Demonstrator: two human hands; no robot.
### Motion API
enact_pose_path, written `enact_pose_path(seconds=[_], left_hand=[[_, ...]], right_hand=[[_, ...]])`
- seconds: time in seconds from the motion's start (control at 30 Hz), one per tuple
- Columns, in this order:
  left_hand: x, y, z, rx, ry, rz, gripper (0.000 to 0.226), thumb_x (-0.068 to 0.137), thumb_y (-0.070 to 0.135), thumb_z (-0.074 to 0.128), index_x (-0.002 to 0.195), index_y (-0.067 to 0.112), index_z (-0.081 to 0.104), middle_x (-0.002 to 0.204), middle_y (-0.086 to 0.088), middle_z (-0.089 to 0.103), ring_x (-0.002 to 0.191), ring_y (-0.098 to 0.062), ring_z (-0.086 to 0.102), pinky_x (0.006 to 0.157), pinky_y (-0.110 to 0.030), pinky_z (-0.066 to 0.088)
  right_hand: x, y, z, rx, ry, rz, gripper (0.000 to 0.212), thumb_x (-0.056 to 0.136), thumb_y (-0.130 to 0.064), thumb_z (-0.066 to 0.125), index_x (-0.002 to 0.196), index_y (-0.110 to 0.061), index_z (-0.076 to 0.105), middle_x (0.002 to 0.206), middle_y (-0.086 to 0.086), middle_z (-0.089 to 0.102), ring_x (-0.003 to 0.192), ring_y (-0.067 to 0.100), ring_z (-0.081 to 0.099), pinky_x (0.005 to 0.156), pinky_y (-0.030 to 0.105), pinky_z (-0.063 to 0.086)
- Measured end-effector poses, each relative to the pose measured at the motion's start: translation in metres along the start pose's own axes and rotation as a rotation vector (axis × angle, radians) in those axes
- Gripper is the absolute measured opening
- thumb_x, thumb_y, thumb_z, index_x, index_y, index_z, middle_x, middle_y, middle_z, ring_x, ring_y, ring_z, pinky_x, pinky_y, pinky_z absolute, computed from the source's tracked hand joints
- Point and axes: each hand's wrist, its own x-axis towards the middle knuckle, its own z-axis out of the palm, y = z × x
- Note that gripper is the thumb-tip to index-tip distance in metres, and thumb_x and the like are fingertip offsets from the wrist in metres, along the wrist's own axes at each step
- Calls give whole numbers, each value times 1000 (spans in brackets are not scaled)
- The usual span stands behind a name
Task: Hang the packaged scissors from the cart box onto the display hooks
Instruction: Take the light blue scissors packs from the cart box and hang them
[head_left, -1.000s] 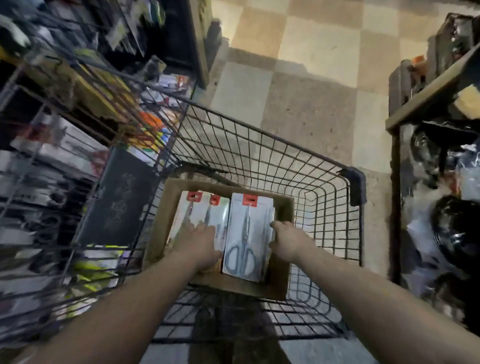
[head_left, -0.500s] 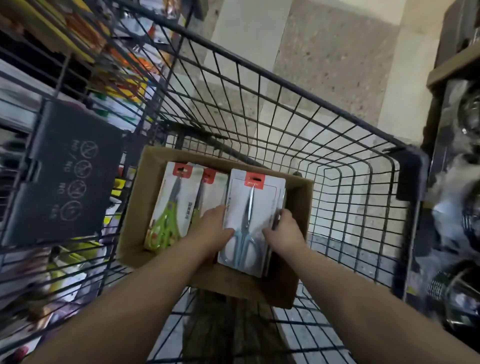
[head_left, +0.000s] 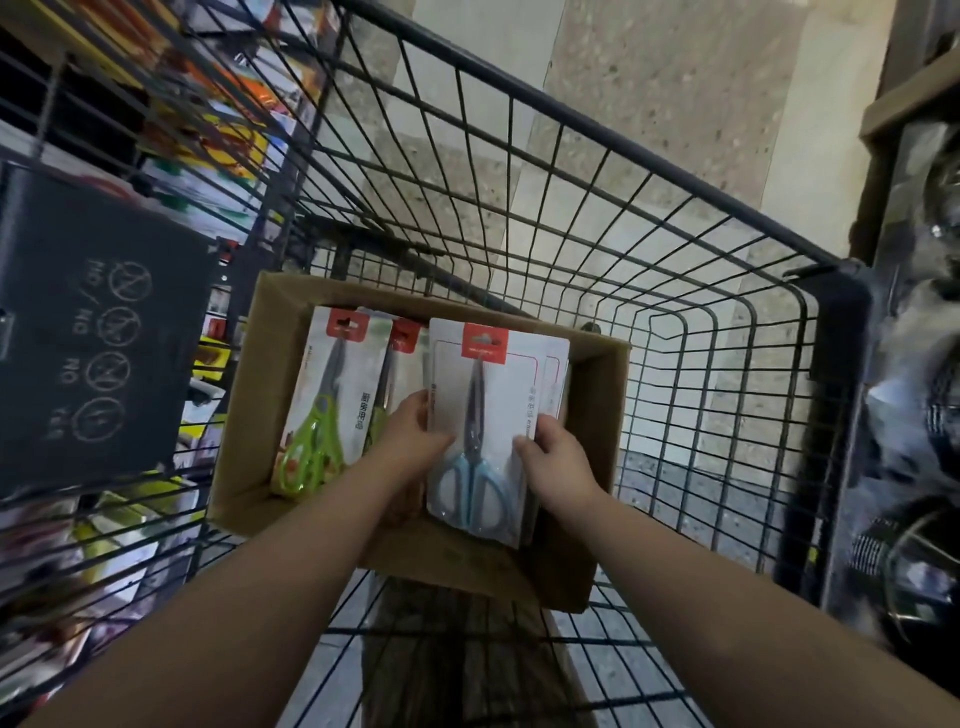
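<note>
**Both hands grip a scissors pack in the cart box**

A blue-handled scissors pack (head_left: 485, 431), a flat white card with a red header tab, tops a stack at the right side of the cardboard box (head_left: 244, 415). The left hand (head_left: 415, 441) curls around its left edge; the right hand (head_left: 558, 467) pinches its right edge. At the box's left side lies one green-handled scissors pack (head_left: 322, 415) with printed Chinese characters, a third pack partly hidden between. The box sits in a black wire shopping cart (head_left: 675, 322).
</note>
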Motion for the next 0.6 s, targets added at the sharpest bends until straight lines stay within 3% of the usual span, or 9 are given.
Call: enact_pose_path(seconds=[0.1,0.17,0.23,0.3,0.37,0.5,0.6], left_hand=[[-4,-3,-7,-142,-4,-66,43,95,7,53,138,7,46,135,-15,57,117,-27,56,88,-31,44],[-6,-9,-13,-196,14,-91,36,95,8,53,131,4,53,128,-17,61,106,-27,60,90,-35,49],[-10,-13,-18,-230,22,-93,33,95,9,53,128,5,54,125,-17,63,108,-31,61,96,-45,51],[-13,-16,-22,-266,29,-98,34,97,10,50,131,6,51,120,-13,61,105,-29,59,93,-44,51],[-13,-20,-28,-296,76,-103,35,98,8,47,133,5,49,120,-14,58,106,-31,57,89,-41,49],[-10,-33,-41,-306,150,-104,35,98,7,47,133,6,50,127,-19,59,112,-34,57,92,-41,48],[-7,-38,-46,-337,169,-108,36,98,7,46,133,7,50,127,-20,59,105,-30,57,94,-43,48]], right_hand=[[-8,-4,-2,89,-35,4,31,99,-12,43,129,-11,49,139,6,51,124,23,50,97,30,43],[-10,-8,-1,134,-74,19,30,99,-13,44,128,-11,51,131,2,55,119,20,53,98,33,45],[-10,-11,2,98,-93,21,25,98,-17,46,121,-14,54,117,-4,57,108,14,55,89,29,48],[-6,-10,4,30,-6,17,11,96,-20,51,106,-17,54,102,-5,58,97,13,56,78,24,47],[-2,-10,2,-15,135,25,12,93,-18,55,103,-21,50,92,-4,56,87,13,56,71,23,45],[4,-10,-10,-91,326,87,36,90,-14,59,123,-13,46,117,5,58,106,24,60,86,37,52],[9,-8,-7,-92,265,136,42,91,-13,57,130,-10,40,125,10,57,114,29,57,91,37,50]])
